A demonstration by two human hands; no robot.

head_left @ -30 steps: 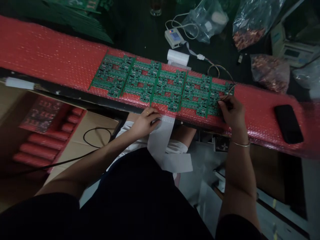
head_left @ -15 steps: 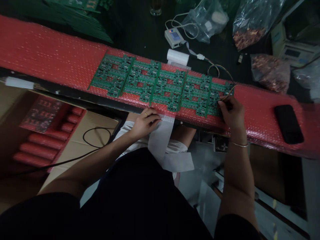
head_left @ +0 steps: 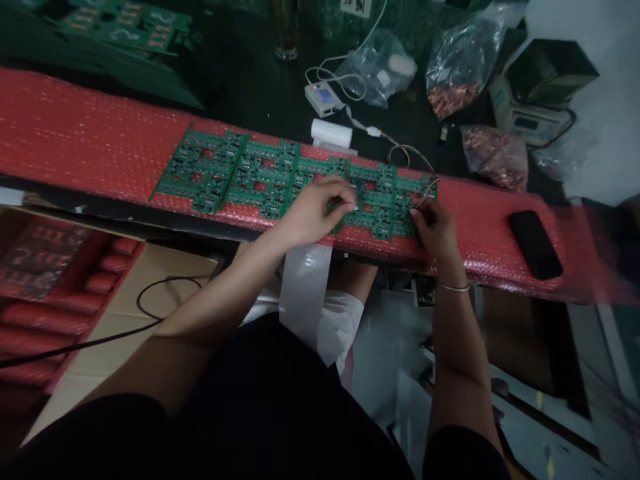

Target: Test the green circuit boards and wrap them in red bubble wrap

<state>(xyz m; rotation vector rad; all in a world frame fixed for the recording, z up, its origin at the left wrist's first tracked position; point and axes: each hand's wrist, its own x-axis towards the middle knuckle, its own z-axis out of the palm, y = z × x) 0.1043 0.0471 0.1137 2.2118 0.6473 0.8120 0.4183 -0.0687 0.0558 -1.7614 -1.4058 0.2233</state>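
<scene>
Green circuit boards (head_left: 265, 175) lie in a row on red bubble wrap (head_left: 75, 133). Over the middle boards is my left hand (head_left: 320, 208), its thumb and fingers pinched on a tiny whitish thing I cannot make out. At the right end of the row, my right hand (head_left: 434, 223) pinches the end of thin wires (head_left: 424, 160) against the last board. These wires run back through a white connector to a small white device (head_left: 323, 99) with a lit red light. A strip of whitish translucent film (head_left: 306, 293) hangs from the near edge of the wrap.
A black phone (head_left: 536, 245) rests on the wrap at the right. Behind the boards are a white roll (head_left: 331, 133), a glass (head_left: 287, 33) and bags of copper-coloured parts (head_left: 495, 153). A cardboard box (head_left: 115, 300) with red-wrapped rolls stands at the lower left.
My left hand has moved from the film at the near edge up over the middle boards. My right hand still holds the wires at the last board. The whole view has shifted.
</scene>
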